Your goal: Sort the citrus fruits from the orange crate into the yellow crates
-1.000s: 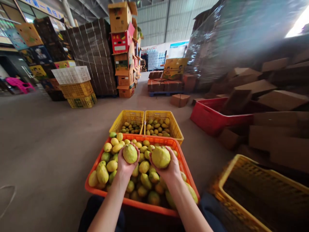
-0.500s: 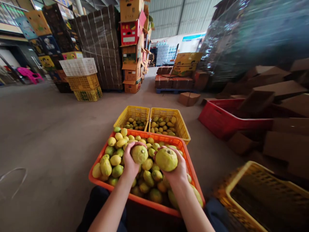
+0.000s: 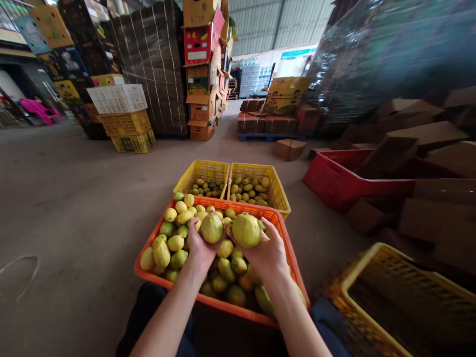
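My left hand (image 3: 201,250) is wrapped round a large yellow-green lemon (image 3: 211,228), its pointed end tilted up. Beside it, my right hand (image 3: 268,248) cradles a bigger, rounder lemon (image 3: 246,230) from below, thumb and fingers spread along its sides. Both fruits are held close together but apart, above an orange plastic crate (image 3: 156,281) heaped with green and yellow lemons (image 3: 176,243) of mixed sizes. Parts of the heap are hidden under my hands and forearms.
Two yellow crates (image 3: 277,188) holding more lemons stand just beyond the orange one. At right are another yellow crate (image 3: 357,297), a red crate (image 3: 334,181) and cardboard pieces (image 3: 427,134). Stacked boxes (image 3: 201,79) and crates (image 3: 126,124) rise behind, on a concrete floor (image 3: 92,198).
Both hands have turned the lemons so their ends now point upward instead of toward me. The right-hand lemon has moved slightly left and up. The view has shifted a little.
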`<state>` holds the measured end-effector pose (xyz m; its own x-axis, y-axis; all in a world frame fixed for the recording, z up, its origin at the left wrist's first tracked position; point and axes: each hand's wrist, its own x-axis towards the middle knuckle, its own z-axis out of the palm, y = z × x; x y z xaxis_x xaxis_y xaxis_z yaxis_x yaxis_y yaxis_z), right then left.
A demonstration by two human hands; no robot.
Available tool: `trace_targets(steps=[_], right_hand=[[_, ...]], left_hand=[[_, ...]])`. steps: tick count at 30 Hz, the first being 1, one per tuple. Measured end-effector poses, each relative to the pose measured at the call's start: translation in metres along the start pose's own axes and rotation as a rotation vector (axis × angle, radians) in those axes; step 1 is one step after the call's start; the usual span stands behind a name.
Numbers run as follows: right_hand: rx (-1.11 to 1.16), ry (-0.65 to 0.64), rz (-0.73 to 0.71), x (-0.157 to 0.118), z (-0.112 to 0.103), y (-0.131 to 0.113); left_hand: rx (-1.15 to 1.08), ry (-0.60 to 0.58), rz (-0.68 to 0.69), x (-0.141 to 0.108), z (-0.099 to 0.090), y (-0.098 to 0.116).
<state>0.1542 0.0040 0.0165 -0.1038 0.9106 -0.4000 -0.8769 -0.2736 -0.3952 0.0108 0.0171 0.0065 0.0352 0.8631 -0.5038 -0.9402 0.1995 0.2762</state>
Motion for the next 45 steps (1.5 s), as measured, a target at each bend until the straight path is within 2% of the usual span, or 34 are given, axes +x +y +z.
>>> trace_targets(steps=[9,16,20,25,30,37,45], right_hand=[[-0.009,0.124,0.082,-0.001,0.009,-0.004],[-0.021,0.152,0.095,-0.005,0.010,-0.006],[-0.068,0.114,0.119,-0.004,0.007,-0.007],[-0.096,0.056,0.157,-0.004,0.004,-0.007],[-0.123,0.115,0.151,-0.005,0.004,-0.007],[-0.083,0.163,0.153,-0.004,0.007,-0.008],[0.001,0.215,0.147,-0.005,0.007,-0.009]], left_hand=[[0.033,-0.050,-0.035,-0.011,0.012,0.005],[0.114,-0.161,-0.124,-0.003,0.006,0.002],[0.205,-0.193,-0.162,0.002,0.005,-0.002],[0.231,-0.152,-0.191,0.001,0.010,-0.007],[0.196,-0.100,-0.192,0.004,0.009,-0.004],[0.171,-0.120,-0.166,0.012,0.002,-0.005],[0.201,-0.149,-0.130,-0.004,0.015,-0.003]])
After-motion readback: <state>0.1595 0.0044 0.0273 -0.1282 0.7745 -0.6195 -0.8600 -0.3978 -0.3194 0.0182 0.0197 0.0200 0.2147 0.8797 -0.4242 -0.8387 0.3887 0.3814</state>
